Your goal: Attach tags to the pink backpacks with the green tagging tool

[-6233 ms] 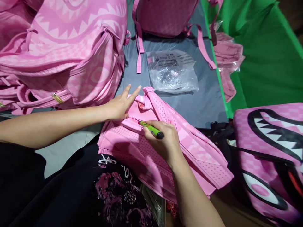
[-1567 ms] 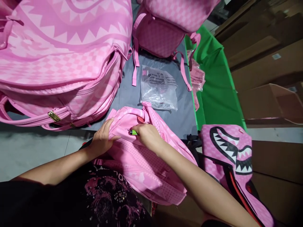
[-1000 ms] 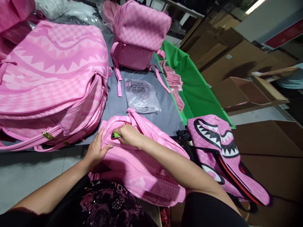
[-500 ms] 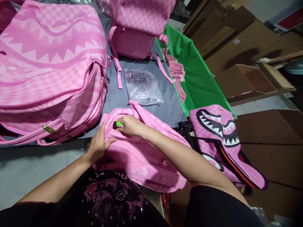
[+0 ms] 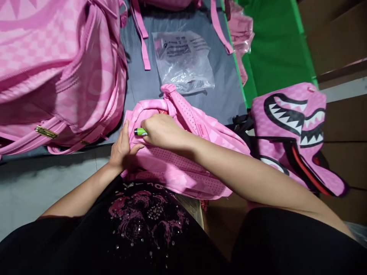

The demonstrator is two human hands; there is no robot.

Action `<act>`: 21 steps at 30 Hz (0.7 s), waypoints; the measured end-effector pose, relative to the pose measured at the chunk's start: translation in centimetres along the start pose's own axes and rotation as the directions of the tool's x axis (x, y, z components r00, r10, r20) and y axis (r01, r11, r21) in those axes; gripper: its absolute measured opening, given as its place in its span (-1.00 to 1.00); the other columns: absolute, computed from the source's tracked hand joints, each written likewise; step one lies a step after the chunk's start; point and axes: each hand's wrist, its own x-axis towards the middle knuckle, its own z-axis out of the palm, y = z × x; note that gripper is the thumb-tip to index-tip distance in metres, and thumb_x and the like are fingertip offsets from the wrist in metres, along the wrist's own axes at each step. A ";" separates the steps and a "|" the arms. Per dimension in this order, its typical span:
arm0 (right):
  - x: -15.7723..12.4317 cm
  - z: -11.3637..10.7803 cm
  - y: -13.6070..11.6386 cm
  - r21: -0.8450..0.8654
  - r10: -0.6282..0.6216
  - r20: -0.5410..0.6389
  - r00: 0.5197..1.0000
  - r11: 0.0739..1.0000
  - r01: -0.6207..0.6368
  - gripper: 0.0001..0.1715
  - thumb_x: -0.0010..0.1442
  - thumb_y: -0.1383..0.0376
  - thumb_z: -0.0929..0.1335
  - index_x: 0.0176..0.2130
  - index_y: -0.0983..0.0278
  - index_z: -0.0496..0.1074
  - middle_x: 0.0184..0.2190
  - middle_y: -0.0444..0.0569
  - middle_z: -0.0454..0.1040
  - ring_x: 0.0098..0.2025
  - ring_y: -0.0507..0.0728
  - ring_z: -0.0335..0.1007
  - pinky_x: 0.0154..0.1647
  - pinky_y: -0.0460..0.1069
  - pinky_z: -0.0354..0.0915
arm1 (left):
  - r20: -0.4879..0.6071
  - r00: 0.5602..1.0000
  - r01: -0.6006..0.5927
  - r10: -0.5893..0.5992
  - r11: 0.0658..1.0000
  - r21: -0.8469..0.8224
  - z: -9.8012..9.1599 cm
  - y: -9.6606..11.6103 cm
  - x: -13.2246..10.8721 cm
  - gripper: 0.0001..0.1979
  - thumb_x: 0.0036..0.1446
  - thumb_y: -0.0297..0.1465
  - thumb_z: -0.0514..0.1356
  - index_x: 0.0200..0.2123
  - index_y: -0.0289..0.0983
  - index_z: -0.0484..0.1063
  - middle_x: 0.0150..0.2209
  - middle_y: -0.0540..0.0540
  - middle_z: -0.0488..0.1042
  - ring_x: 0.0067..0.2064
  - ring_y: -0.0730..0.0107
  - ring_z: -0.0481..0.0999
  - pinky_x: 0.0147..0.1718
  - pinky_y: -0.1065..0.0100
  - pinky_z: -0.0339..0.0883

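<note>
A pink backpack (image 5: 177, 168) lies across my lap against the table's edge, its perforated side and strap upward. My left hand (image 5: 124, 147) grips its left end, thumb over the top and fingers along the side. My right hand (image 5: 159, 130) is closed around a green pen-like tool with a black end (image 5: 140, 131). That fist presses down on the pink fabric near the top handle; the tool's other end is hidden in the hand, so its kind is unclear.
A large pink checkered backpack (image 5: 94, 76) stands at left. A clear plastic bag (image 5: 183, 63) lies on the grey table cover (image 5: 226, 88). To the right are a green fabric bin (image 5: 275, 46) and a pink shark-mouth backpack (image 5: 289, 126). Cardboard boxes (image 5: 346, 160) stand beyond.
The view has tipped downward and closer, so the table items sit higher in the picture. Both hands keep their places on the backpack, and the green tool stays in my right hand.
</note>
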 end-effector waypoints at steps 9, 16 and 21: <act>-1.4 1.1 2.8 0.058 0.096 -0.105 0.990 0.994 -0.090 -0.73 0.25 0.27 0.40 -0.06 0.30 0.52 -0.33 -0.03 0.55 -0.32 0.10 0.39 -0.35 -0.04 0.01 | -0.034 0.997 -0.073 0.075 0.996 0.052 0.0 0.3 0.1 0.00 0.19 0.07 0.14 0.44 -0.38 -0.20 0.36 -0.47 0.14 0.39 -0.05 0.19 0.29 0.08 0.25; -0.5 1.2 3.3 -0.114 -0.168 0.040 0.985 0.979 0.172 -0.75 0.37 0.31 0.27 -0.08 0.23 0.53 -0.28 -0.04 0.58 -0.32 0.08 0.36 -0.39 0.00 -0.06 | -0.064 0.995 -0.080 0.083 0.996 0.041 0.4 0.1 0.2 -0.03 0.21 0.06 0.13 0.44 -0.37 -0.20 0.36 -0.49 0.13 0.39 -0.05 0.20 0.29 0.05 0.25; -0.2 1.3 1.9 -0.336 -0.228 0.042 0.973 0.914 0.229 -0.67 0.44 0.30 0.19 -0.03 0.27 0.49 -0.10 0.08 0.52 -0.23 0.13 0.36 -0.44 0.00 -0.06 | -0.039 0.999 0.020 -0.022 0.999 -0.043 0.3 0.1 0.1 -0.05 0.22 0.07 0.14 0.44 -0.33 -0.18 0.36 -0.43 0.17 0.34 -0.01 0.28 0.23 0.09 0.32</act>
